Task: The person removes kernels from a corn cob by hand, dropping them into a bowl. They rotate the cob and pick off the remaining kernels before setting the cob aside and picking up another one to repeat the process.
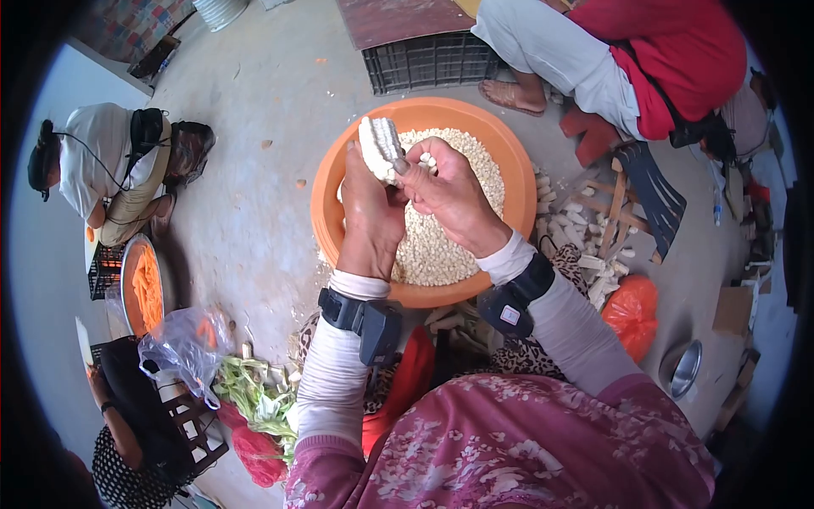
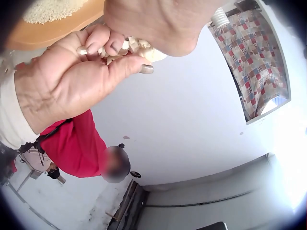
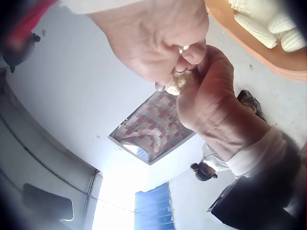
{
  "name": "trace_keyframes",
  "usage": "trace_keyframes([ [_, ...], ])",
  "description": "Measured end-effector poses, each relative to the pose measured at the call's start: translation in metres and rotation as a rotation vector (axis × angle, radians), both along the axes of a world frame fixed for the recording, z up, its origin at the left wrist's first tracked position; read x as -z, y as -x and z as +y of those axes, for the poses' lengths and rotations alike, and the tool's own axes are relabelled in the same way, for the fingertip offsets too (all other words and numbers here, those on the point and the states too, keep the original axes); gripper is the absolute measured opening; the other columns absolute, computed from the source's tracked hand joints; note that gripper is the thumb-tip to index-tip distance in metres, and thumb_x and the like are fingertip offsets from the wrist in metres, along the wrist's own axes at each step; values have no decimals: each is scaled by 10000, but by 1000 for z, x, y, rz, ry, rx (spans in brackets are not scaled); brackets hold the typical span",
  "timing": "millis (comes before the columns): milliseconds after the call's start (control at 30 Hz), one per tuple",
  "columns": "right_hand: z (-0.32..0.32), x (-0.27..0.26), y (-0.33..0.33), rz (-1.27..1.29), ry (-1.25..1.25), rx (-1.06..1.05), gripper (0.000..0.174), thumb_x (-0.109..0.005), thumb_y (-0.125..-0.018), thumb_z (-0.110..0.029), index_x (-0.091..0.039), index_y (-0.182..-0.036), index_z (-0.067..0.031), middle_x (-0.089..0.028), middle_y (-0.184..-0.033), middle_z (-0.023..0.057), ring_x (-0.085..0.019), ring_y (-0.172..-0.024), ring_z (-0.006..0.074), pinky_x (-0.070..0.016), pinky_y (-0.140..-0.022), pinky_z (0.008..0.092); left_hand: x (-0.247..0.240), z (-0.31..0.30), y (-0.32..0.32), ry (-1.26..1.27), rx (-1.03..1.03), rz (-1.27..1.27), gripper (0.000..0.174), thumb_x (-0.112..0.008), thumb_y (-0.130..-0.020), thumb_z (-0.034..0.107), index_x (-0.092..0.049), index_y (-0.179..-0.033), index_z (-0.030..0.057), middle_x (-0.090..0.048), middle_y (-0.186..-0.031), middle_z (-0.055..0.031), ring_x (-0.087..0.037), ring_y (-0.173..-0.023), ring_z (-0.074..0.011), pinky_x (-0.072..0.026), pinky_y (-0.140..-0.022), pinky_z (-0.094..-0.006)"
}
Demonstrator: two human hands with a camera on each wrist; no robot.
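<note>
**Maize cob held over the basin**

Left hand [image 1: 370,210] wraps the lower half of a white maize cob [image 1: 379,146], fingers curled round it, tip toward 12 o'clock. Right hand [image 1: 451,193] meets it from 3 o'clock, thumb and curled fingers pinching the kernel rows (loose grains show between the fingers in both wrist views). Cob judged stiff, light, knobbly enough not to slip; grip low, clear of the rows. Wrists raised over the orange basin [image 1: 326,195], cob above its 11 o'clock side, kernels [image 1: 432,246] heaped below.

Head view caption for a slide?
Left hand holds a white cob over an orange basin of kernels; right hand pinches it.
</note>
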State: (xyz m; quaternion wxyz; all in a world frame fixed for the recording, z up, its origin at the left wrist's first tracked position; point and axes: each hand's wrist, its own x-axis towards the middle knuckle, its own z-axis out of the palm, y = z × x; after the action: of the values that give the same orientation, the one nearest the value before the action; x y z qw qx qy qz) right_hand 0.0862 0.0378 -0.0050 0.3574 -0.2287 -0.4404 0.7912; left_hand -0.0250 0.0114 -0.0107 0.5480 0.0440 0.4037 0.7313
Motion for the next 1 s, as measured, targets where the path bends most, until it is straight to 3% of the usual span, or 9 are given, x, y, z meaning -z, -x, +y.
trace_keyframes([
  [67, 0, 0, 0, -1, -4, 0, 223, -635, -864, -184, -472, -924, -43, -571, -799, 50, -547, -681, 92, -434, -543, 199, -5, 1, -3, 50, -10, 33, 327, -364, -944, 383, -542, -917, 109, -553, -766, -12, -538, -616, -131, -431, -482, -274],
  [400, 1, -4, 1, -10, -36, -17, 141, -584, -875, -67, -480, -957, -17, -551, -849, 55, -556, -713, 88, -477, -600, 218, 0, 2, 2, 27, -25, -25, 246, -394, -929, 330, -526, -885, 127, -534, -770, 5, -522, -623, -118, -422, -487, -263],
  [467, 0, -4, 1, -26, -50, -9, 136, -577, -877, -65, -482, -962, -17, -551, -852, 57, -560, -716, 88, -479, -600, 220, 11, 1, 10, -132, 73, -81, 235, -422, -905, 242, -566, -930, 59, -601, -824, -55, -588, -693, -172, -481, -565, -283],
  [567, 0, -2, -1, -61, -57, 10, 129, -562, -887, -82, -484, -967, -18, -558, -844, 59, -565, -710, 90, -476, -587, 217, 15, 2, 14, -164, 103, -96, 228, -432, -897, 232, -570, -927, 53, -601, -820, -55, -587, -692, -168, -482, -567, -288],
  [767, 3, 0, 0, 61, 29, -42, 178, -578, -894, -161, -489, -941, -14, -568, -821, 56, -566, -690, 91, -451, -550, 187, 2, 0, 9, -160, 59, -33, 213, -451, -888, 234, -562, -925, 56, -594, -831, -50, -578, -705, -165, -481, -592, -298],
  [900, -2, -4, 4, -79, -118, 38, 235, -644, -859, -184, -482, -902, -19, -560, -821, 47, -565, -706, 88, -473, -581, 204, -16, -2, -5, 16, -60, -71, 201, -449, -889, 237, -552, -924, 68, -584, -831, -43, -565, -718, -161, -475, -614, -299],
  [1000, -2, -6, 2, -75, -107, 37, 245, -663, -844, -169, -477, -896, -18, -555, -835, 46, -565, -720, 89, -490, -614, 221, -14, -1, -6, 58, -74, -37, 269, -410, -923, 348, -534, -904, 111, -544, -795, -14, -533, -657, -141, -421, -508, -283],
])
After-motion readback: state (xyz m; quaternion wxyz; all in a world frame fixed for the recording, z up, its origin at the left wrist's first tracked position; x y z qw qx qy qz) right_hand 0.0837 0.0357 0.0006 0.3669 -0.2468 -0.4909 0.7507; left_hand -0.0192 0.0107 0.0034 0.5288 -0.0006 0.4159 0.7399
